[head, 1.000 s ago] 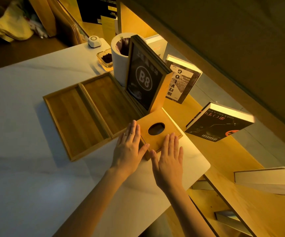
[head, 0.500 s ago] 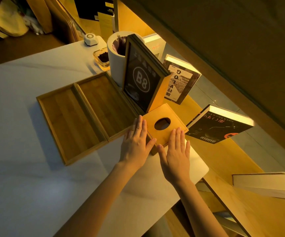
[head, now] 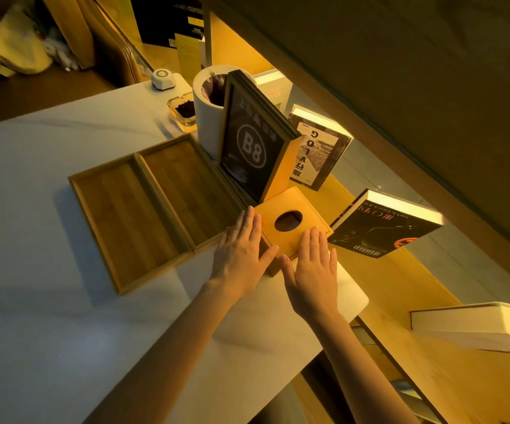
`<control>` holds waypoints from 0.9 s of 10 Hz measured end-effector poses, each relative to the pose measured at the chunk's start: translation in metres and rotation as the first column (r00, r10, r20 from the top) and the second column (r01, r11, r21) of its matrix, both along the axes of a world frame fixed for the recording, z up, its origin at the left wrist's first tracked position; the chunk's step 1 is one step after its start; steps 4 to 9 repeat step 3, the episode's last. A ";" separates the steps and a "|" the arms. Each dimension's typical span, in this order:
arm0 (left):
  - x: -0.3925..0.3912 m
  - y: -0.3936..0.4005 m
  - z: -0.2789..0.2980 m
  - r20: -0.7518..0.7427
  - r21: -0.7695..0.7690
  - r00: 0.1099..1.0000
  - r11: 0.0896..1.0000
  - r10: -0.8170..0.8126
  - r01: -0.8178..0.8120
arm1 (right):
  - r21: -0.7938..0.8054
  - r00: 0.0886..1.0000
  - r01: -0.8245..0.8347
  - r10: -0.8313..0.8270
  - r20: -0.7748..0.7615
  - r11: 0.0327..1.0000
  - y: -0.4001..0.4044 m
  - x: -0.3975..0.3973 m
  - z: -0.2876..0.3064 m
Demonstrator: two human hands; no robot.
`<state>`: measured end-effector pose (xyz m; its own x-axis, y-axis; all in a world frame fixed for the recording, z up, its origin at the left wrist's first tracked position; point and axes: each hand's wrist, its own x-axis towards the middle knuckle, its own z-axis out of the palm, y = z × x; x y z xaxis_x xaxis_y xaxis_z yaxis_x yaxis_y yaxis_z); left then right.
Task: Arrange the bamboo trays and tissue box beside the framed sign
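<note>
Two bamboo trays lie side by side on the white table: the left tray (head: 125,221) and the right tray (head: 186,191), which touches the base of the framed "B8" sign (head: 252,148). The wooden tissue box (head: 293,206), with a round hole in its top, stands just in front of the sign at the table's right edge. My left hand (head: 243,255) lies flat against the box's left near side. My right hand (head: 311,267) lies flat with its fingertips on the box's top near edge. Neither hand grips anything.
Behind the sign stand a white cylinder (head: 206,117), a glass dish (head: 184,113) with dark contents and a small white device (head: 163,78). Books (head: 382,231) lean on the lit wooden shelf to the right, beyond the table's edge (head: 354,307).
The tissue box has slid away from me toward the sign's base, with both flat hands following it forward. The trays have kept their place.
</note>
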<state>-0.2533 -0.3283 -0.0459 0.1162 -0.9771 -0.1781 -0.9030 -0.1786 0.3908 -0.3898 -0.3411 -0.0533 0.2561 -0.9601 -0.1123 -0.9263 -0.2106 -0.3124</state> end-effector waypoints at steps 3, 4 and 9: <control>0.039 0.037 0.047 -0.211 -0.151 0.967 0.973 0.140 -0.174 | -0.074 0.910 -0.302 0.311 0.274 0.950 0.016 0.059 0.064; 0.039 0.037 0.047 -0.211 -0.151 0.967 0.973 0.140 -0.174 | -0.074 0.910 -0.302 0.311 0.274 0.950 0.016 0.059 0.064; 0.039 0.037 0.047 -0.211 -0.151 0.967 0.973 0.140 -0.174 | -0.074 0.910 -0.302 0.311 0.274 0.950 0.016 0.059 0.064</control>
